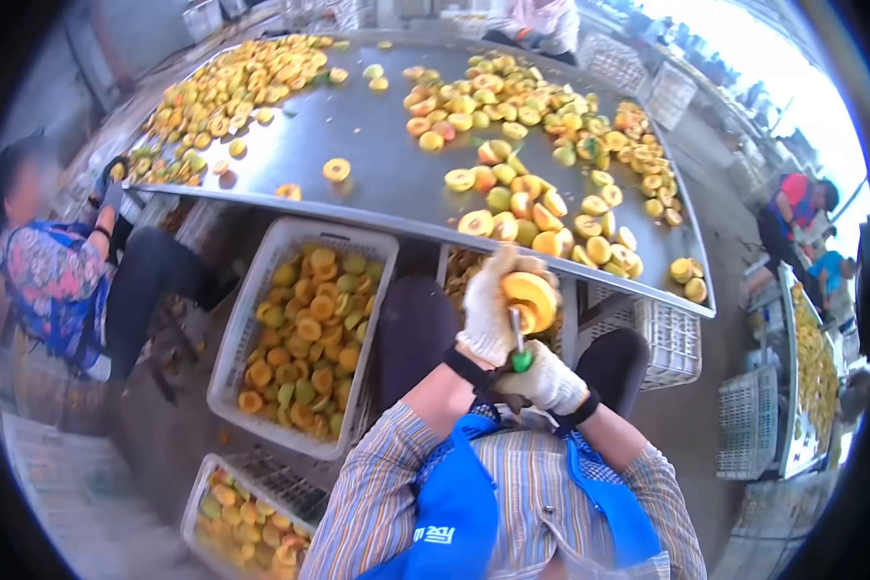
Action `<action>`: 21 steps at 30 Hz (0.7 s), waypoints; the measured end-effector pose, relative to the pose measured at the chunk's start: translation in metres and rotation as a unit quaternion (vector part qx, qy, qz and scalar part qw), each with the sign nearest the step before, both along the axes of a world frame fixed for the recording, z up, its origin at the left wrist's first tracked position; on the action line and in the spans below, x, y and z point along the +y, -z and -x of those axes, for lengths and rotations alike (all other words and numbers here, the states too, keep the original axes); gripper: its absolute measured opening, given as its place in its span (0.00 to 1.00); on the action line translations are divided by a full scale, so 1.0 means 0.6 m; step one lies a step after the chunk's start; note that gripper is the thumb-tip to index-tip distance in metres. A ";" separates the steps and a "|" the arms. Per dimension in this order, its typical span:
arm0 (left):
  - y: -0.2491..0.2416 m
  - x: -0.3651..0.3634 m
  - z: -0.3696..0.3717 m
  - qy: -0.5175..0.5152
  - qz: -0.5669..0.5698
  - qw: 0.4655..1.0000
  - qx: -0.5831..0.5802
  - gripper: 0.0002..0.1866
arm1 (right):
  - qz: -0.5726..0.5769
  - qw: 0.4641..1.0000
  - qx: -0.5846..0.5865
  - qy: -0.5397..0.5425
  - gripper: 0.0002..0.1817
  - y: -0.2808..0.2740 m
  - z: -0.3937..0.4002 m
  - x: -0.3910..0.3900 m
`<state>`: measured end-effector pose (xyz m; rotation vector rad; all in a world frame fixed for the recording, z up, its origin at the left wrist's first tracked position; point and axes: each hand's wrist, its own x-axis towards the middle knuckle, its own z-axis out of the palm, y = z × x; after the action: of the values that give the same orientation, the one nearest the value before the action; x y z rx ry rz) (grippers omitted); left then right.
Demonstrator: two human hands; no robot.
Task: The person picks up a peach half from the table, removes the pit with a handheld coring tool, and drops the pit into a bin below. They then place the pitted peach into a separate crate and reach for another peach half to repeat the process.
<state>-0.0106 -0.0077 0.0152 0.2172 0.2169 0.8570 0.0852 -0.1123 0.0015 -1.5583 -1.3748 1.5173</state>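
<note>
In the middle, my left hand [488, 304] wears a pale work glove and is wrapped round a yellow-orange halved fruit [530, 295], held just in front of the table's near edge. My right hand [551, 381], gloved too, grips a tool with a green handle [522, 362]; its metal shaft points up at the fruit. Halved fruits [518, 205] are heaped on the metal table [377, 145] beyond my hands. The fingers of both hands are bent round what they hold.
A white crate [389, 253] of fruit halves stands left of my legs, a second crate [199, 476] below it. Under the table is another crate [672, 340]. A seated person [58, 261] works at the left; others stand behind the table and at the right.
</note>
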 end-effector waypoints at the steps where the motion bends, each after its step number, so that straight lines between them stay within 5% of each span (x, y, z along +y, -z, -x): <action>1: 0.014 0.016 -0.005 -0.049 0.019 0.998 0.026 0.23 | -0.014 1.000 0.007 0.005 0.05 0.002 0.001 0.002; 4: 0.065 0.085 0.041 -0.129 0.116 0.983 0.056 0.25 | 0.016 0.998 -0.008 0.057 0.10 -0.030 -0.015 0.017; 5: 0.063 0.089 0.065 -0.137 0.084 0.985 0.070 0.25 | 0.090 0.984 -0.114 0.098 0.13 -0.004 -0.033 0.029; 6: 0.061 0.093 0.091 -0.144 0.053 0.985 0.085 0.26 | 0.005 0.976 -0.210 0.054 0.16 0.017 -0.049 0.045; 8: 0.067 0.103 0.153 -0.164 0.042 0.978 0.119 0.26 | 0.075 0.952 -0.287 0.073 0.20 0.011 -0.073 0.046; 10: 0.056 0.093 0.222 -0.224 0.041 0.956 0.187 0.23 | 0.083 0.967 -0.222 0.093 0.22 0.032 -0.094 0.046; 12: 0.141 0.121 0.311 -0.342 0.055 0.904 0.250 0.20 | 0.106 0.982 -0.117 0.107 0.24 0.032 -0.109 0.050; 14: 0.116 0.102 0.350 -0.290 -0.079 0.699 0.649 0.17 | 0.115 0.982 -0.101 0.109 0.25 0.052 -0.117 0.055; 16: 0.129 0.114 0.343 -0.275 -0.314 0.301 0.857 0.18 | 0.133 0.969 -0.195 0.068 0.25 0.049 -0.115 0.067; 19: 0.071 0.168 0.207 -0.379 -0.459 0.307 0.743 0.18 | 0.100 0.967 -0.232 0.042 0.25 0.092 -0.124 0.070; 21: 0.047 0.213 0.124 -0.336 -0.570 0.320 0.678 0.21 | 0.143 0.967 -0.204 0.044 0.24 0.076 -0.119 0.079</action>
<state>-0.0847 0.1199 -0.0132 2.4579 1.3744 1.3131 0.1569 -0.0650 -0.0441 -2.1792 -1.3140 1.4413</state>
